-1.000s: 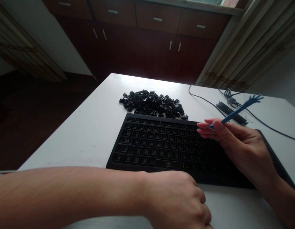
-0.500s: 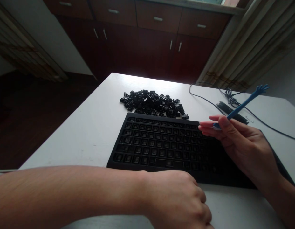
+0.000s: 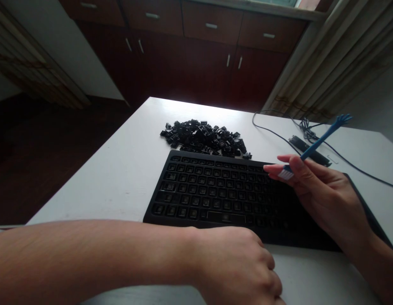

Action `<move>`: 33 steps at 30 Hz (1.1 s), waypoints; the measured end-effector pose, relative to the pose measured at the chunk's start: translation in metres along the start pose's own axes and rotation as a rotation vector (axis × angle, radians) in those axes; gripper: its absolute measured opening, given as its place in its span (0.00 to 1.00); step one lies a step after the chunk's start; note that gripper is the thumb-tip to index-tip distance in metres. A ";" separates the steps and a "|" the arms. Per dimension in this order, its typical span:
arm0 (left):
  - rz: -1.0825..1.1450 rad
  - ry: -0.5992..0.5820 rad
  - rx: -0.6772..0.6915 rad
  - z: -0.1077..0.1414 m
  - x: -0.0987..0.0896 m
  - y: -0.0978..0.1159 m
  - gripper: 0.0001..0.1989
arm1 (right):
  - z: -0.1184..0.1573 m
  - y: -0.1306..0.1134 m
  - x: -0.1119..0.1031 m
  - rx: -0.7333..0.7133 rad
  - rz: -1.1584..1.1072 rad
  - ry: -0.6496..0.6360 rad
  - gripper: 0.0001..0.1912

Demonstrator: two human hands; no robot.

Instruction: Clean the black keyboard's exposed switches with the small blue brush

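The blue brush (image 3: 320,142) has tipped lower, its white bristles now showing, pinched in the right hand (image 3: 326,199) just above the capless keyboard (image 3: 209,190); the left hand (image 3: 234,262), curled shut on nothing visible, sits at the keyboard's near edge

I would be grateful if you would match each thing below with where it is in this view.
Things:
1. Brush
2. Keycaps
3. Left hand
4. Keyboard

Places:
A. Heaped behind the keyboard
B. In the right hand
C. Flat on the table, under that hand
D. At the keyboard's near edge

Pairs: 1-B; 2-A; 3-D; 4-C.
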State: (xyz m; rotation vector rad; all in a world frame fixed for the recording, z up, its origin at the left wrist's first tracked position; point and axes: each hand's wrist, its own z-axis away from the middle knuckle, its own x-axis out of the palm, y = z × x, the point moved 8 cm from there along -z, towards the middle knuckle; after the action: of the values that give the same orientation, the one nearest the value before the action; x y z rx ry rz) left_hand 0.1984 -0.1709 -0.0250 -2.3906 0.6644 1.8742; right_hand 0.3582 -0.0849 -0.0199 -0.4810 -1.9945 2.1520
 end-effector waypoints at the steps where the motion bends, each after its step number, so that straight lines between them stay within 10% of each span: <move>1: 0.003 0.000 -0.003 0.000 0.000 0.000 0.10 | 0.000 -0.001 0.001 -0.007 -0.008 -0.011 0.19; 33: 0.033 0.018 -0.020 -0.001 -0.002 -0.001 0.10 | 0.003 -0.005 -0.002 -0.033 0.120 -0.014 0.17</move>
State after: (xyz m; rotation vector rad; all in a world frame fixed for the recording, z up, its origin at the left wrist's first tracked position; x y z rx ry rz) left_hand 0.1993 -0.1695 -0.0235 -2.4256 0.6940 1.8828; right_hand 0.3581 -0.0882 -0.0143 -0.6067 -2.0616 2.1993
